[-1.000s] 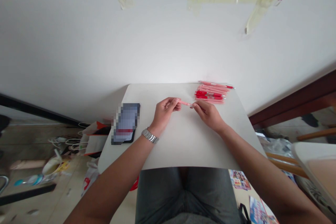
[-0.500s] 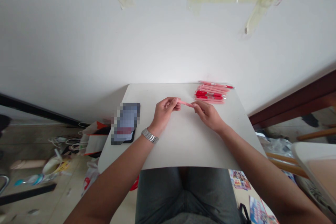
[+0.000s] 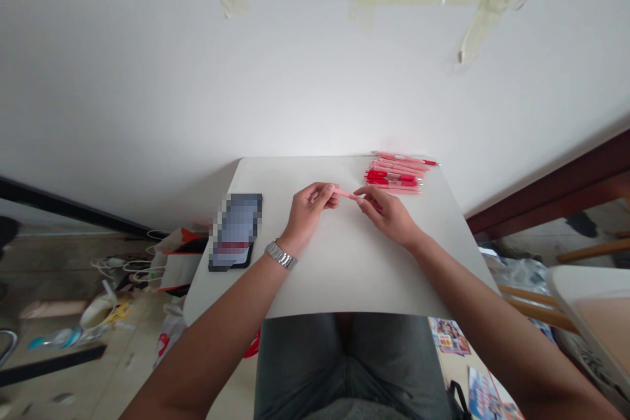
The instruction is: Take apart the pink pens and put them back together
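Over the middle of a small white table (image 3: 344,275), my left hand (image 3: 310,210) is closed around one end of a thin pink pen (image 3: 346,193). My right hand (image 3: 386,213) pinches the pen's other end with its fingertips. The pen lies nearly level between the two hands, just above the tabletop. A silver watch (image 3: 281,254) sits on my left wrist. A pile of several pink and red pens (image 3: 396,174) lies at the table's far right corner, just beyond my right hand.
A phone (image 3: 236,230) lies at the table's left edge. Bags and clutter (image 3: 167,262) cover the floor to the left. A wooden chair (image 3: 581,302) stands at the right, with magazines (image 3: 450,335) on the floor. A white wall rises behind the table.
My right hand has slid a little to the left along the pen, closing the gap toward my left hand. The left hand has stayed still.
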Action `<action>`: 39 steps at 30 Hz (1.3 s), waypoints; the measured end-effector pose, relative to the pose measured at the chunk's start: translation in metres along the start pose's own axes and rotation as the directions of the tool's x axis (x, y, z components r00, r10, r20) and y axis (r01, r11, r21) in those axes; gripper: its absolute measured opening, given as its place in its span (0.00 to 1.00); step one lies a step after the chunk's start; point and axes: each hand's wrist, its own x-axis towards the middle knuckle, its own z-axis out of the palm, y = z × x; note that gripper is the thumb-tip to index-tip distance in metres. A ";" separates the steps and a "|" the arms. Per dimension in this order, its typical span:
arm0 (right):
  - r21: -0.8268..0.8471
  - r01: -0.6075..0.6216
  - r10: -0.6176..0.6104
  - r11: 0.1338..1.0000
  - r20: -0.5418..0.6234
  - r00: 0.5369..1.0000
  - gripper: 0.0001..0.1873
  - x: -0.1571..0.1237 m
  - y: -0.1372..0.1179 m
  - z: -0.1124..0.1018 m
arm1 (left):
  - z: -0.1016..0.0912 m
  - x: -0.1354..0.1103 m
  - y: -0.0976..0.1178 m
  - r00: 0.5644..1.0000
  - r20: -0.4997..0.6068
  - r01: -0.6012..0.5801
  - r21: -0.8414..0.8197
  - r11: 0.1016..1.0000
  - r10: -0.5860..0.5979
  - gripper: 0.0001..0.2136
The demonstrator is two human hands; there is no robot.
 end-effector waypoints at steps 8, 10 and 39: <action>-0.014 0.013 -0.013 1.000 -0.022 1.000 0.11 0.001 0.004 0.003 | 0.001 0.000 0.002 1.000 -0.003 0.007 0.003 1.000 -0.007 0.20; -0.010 0.000 0.000 1.000 -0.037 0.999 0.09 0.000 0.004 0.004 | 0.001 0.000 0.002 1.000 -0.004 0.006 0.002 1.000 -0.006 0.20; -0.004 -0.002 0.002 1.000 -0.015 1.000 0.08 -0.001 0.004 0.003 | 0.001 -0.001 0.004 0.998 0.061 0.001 -0.050 0.999 0.002 0.17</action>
